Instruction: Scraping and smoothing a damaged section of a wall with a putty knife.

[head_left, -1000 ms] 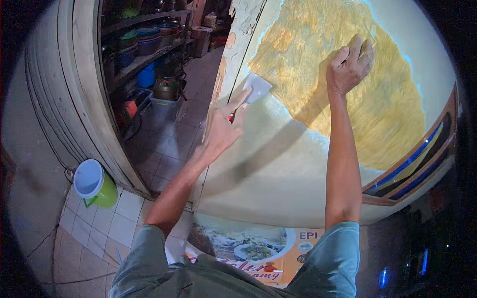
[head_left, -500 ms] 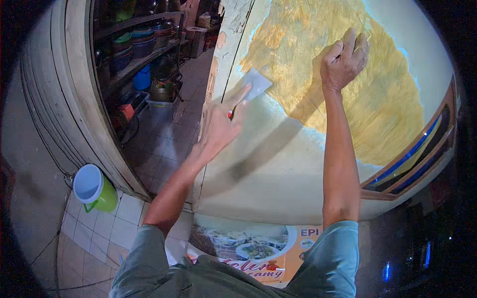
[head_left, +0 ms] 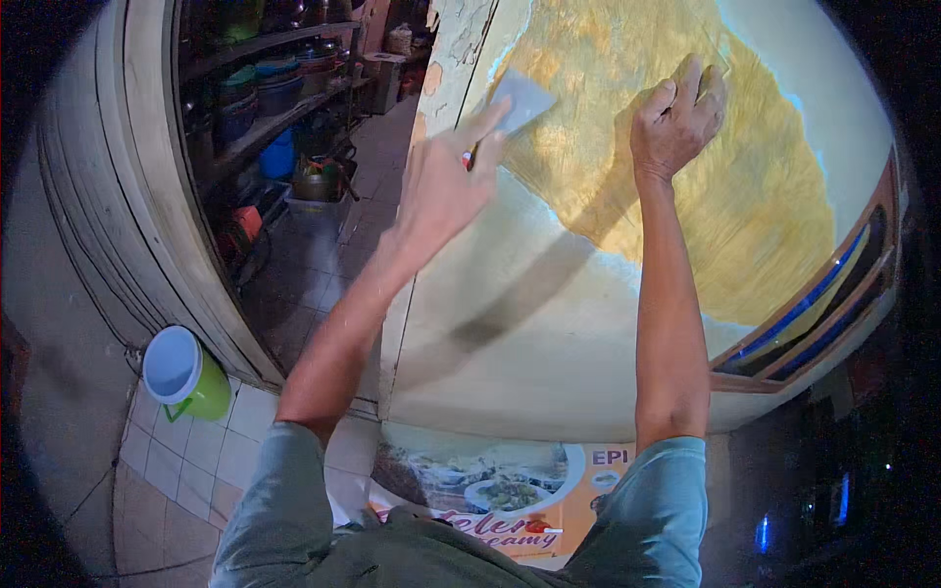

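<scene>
Left hand [head_left: 449, 191]: pinches a putty knife [head_left: 526, 100] (hand blurred), forefinger along it
Putty knife: at the left edge of the ochre wall patch [head_left: 755, 211]
Right hand [head_left: 681, 120]: curled over the patch, grip unclear

wall [head_left: 549, 392] bright | shelves [head_left: 282, 115] dim | left hand [head_left: 446, 191] blurred | edges warped, black

The left hand [head_left: 449, 191] is blurred and hides most of the scraper's handle [head_left: 468, 159].
</scene>
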`<state>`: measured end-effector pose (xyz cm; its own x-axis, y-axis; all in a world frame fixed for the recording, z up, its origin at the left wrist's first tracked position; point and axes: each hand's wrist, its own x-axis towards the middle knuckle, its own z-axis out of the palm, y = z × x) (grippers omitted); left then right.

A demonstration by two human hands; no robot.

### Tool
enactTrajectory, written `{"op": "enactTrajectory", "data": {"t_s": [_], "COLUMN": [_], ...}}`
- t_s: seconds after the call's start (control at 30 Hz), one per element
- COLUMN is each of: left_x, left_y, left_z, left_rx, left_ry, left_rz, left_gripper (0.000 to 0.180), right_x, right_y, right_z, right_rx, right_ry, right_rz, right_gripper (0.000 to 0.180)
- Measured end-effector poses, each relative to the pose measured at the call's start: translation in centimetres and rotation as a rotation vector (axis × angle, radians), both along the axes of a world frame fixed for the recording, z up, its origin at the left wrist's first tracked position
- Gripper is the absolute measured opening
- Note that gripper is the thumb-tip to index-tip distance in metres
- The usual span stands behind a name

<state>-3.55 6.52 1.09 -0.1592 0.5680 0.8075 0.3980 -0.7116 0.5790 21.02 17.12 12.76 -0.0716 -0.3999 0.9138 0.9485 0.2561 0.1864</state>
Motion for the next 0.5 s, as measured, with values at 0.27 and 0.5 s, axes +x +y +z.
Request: {"op": "enactTrajectory", "data": {"t_s": [0.27,0.5], "left_x": [0.7,0.7], "left_y": [-0.7,0.7], "left_z": [-0.1,4.7], "left_rx": [0.003,0.169], "left_ry": [0.175,0.170], "left_rz": [0.207,0.354], "left_gripper": [0.039,0.039], "right_x": [0.6,-0.2], "right_y": [-0.7,-0.4], "right_z": [0.1,-0.1], "right_rx": [0.011,-0.003], "right_ry": [-0.011,0.002], "right_rz": [-0.009,0.009], "right_gripper": [0.045,0.045]}}
